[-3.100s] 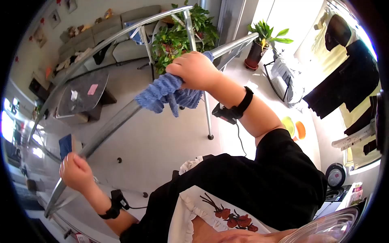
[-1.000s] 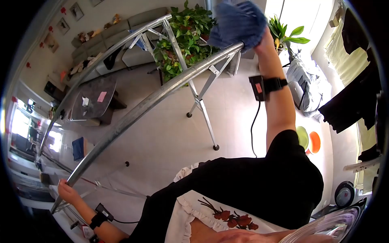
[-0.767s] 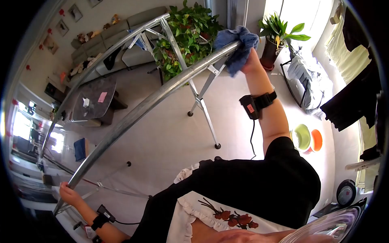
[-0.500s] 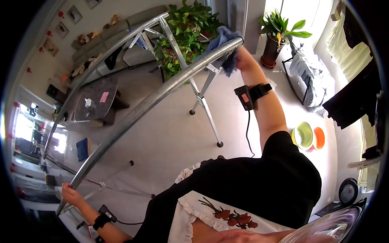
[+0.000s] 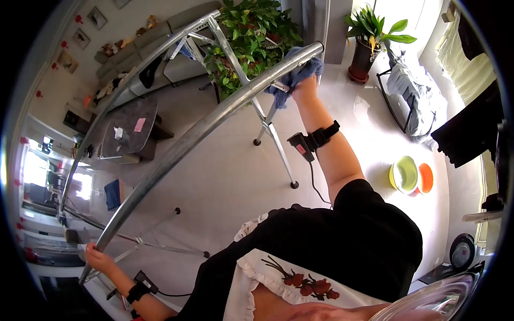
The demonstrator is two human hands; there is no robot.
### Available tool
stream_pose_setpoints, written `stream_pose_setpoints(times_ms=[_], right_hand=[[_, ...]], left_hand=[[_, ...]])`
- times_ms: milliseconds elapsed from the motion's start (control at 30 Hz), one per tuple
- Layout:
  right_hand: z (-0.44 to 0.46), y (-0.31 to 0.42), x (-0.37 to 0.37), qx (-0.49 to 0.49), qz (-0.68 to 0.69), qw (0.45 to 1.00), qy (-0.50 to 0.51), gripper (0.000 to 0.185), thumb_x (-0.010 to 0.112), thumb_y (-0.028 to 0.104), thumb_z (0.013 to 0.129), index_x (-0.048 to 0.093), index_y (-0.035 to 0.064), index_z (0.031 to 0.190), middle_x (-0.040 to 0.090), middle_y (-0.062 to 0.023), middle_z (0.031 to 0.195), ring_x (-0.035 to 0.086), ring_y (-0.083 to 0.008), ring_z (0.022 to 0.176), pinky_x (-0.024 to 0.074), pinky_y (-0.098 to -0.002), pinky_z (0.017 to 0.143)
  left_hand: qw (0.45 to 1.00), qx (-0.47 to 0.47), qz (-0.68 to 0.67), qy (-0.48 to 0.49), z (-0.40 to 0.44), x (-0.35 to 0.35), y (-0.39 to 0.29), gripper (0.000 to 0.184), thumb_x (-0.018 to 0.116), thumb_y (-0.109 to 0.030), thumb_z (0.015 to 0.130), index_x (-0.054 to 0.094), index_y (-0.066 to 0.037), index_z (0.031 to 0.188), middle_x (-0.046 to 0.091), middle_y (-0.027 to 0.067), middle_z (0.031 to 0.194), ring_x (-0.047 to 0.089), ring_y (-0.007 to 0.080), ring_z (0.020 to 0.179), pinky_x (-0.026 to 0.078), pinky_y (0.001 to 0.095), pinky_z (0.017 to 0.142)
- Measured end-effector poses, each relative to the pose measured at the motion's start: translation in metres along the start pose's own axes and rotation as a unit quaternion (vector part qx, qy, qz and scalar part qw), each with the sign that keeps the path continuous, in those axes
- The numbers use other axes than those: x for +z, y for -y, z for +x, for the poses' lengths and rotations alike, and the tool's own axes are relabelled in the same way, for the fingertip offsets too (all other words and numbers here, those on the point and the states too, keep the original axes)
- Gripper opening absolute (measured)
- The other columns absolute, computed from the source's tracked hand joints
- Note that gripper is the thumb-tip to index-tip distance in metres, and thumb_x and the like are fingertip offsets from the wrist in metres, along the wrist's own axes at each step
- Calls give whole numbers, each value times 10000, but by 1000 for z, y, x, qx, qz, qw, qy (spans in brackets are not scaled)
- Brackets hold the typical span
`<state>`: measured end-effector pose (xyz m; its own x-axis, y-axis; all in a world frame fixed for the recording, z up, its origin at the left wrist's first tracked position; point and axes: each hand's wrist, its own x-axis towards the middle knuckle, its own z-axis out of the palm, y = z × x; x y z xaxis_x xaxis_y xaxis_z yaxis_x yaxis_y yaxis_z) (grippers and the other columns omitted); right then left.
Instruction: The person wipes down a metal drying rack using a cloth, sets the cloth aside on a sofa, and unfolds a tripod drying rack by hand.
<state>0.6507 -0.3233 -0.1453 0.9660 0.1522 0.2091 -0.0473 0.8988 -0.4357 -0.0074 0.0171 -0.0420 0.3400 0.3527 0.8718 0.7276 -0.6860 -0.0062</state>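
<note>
A folding metal drying rack [image 5: 206, 119] stretches diagonally in front of me, its near tube running from lower left to upper right. My left hand [image 5: 98, 259] is closed around the lower left end of this tube. Near the tube's upper right end, my right hand [image 5: 305, 89] presses a blue cloth [image 5: 280, 96] against the metal from below. The cloth wraps partly around the tube and covers some of my fingers. Crossed legs [image 5: 266, 127] with dark wheels hold the rack up.
Leafy plants [image 5: 251, 40] stand behind the rack, and a potted plant [image 5: 365, 56] is at the back right. A green basin [image 5: 403, 175] and an orange basin [image 5: 425, 178] sit on the floor. A low table [image 5: 128, 142] and a sofa [image 5: 184, 69] are at the left.
My right hand and the cloth have shifted from the tube's tip a little down and left along it, baring the end. The left hand keeps its place on the tube.
</note>
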Motion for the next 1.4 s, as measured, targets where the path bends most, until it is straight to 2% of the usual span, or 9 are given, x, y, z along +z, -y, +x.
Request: stream_pose_setpoints(times_ms=[367, 400, 533, 633, 700, 800, 1133, 1333, 1400], right_hand=[[-3, -20, -49, 108, -92, 977, -161, 238, 479, 292, 914, 569, 81, 979, 599, -44, 945, 563, -185, 868, 476, -349, 732], [-3, -17, -68, -38, 34, 993, 109, 215, 466, 266, 923, 564, 87, 992, 592, -46, 954, 554, -172, 857, 473, -345, 725], [-45, 47, 11, -271, -63, 960, 11, 162, 449, 159, 928, 547, 81, 1031, 585, -44, 1000, 549, -166, 884, 465, -312, 765], [-32, 49, 4, -343, -373, 854, 118, 238, 546, 181, 865, 545, 37, 1054, 579, -80, 1069, 553, -221, 910, 457, -332, 806], [-25, 57, 15, -526, -705, 434, 192, 336, 648, 346, 772, 631, 43, 915, 612, -112, 947, 549, -299, 881, 439, -392, 781], [-87, 65, 104, -397, -675, 580, 224, 278, 668, 331, 761, 646, 80, 877, 621, -94, 907, 579, -314, 858, 454, -383, 744], [-185, 21, 188, -367, -669, 433, 480, 521, 665, 417, 749, 578, 66, 1125, 554, -172, 1132, 503, -369, 1053, 365, -442, 904], [-215, -6, 207, -344, -666, 406, 523, 567, 717, 161, 682, 518, 94, 1208, 559, -185, 1135, 520, -390, 1037, 384, -461, 911], [-201, -9, 204, -353, -674, 371, 534, 614, 740, 86, 624, 520, 111, 1196, 597, -177, 1059, 556, -389, 963, 434, -435, 836]], left_hand=[[999, -38, 21, 27, 0, 2, 13, 394, 327, -232, 970, 603, -4, 804, 612, 144, 789, 572, 313, 749, 448, 394, 680], [999, -40, 22, 28, 1, 2, 11, 398, 327, -233, 971, 606, -3, 805, 613, 144, 790, 572, 313, 752, 448, 394, 681], [999, -35, 11, 25, -2, 4, 20, 397, 332, -228, 967, 609, 1, 798, 615, 147, 790, 574, 318, 750, 451, 392, 683], [1000, -19, 7, 18, -2, 3, 18, 385, 333, -218, 963, 605, 0, 799, 611, 149, 784, 569, 323, 733, 452, 391, 679], [1000, -7, 4, 10, -1, 2, 9, 377, 333, -209, 959, 600, -1, 793, 603, 148, 766, 565, 325, 719, 449, 395, 670], [999, 2, 49, 12, 0, 1, 4, 366, 334, -196, 954, 584, -9, 763, 581, 157, 720, 553, 327, 677, 433, 405, 634], [997, -1, 30, 65, 6, -5, -25, 252, 406, -151, 907, 589, -28, 785, 613, 151, 774, 579, 341, 749, 437, 430, 675], [991, 32, -130, -24, -26, -82, -6, 246, 472, -137, 894, 573, -10, 1078, 622, 158, 1040, 592, 286, 975, 447, 337, 845], [976, -128, -175, -24, -111, -109, 38, 194, 496, -127, 882, 585, -11, 1009, 639, 141, 959, 602, 266, 912, 455, 336, 812]])
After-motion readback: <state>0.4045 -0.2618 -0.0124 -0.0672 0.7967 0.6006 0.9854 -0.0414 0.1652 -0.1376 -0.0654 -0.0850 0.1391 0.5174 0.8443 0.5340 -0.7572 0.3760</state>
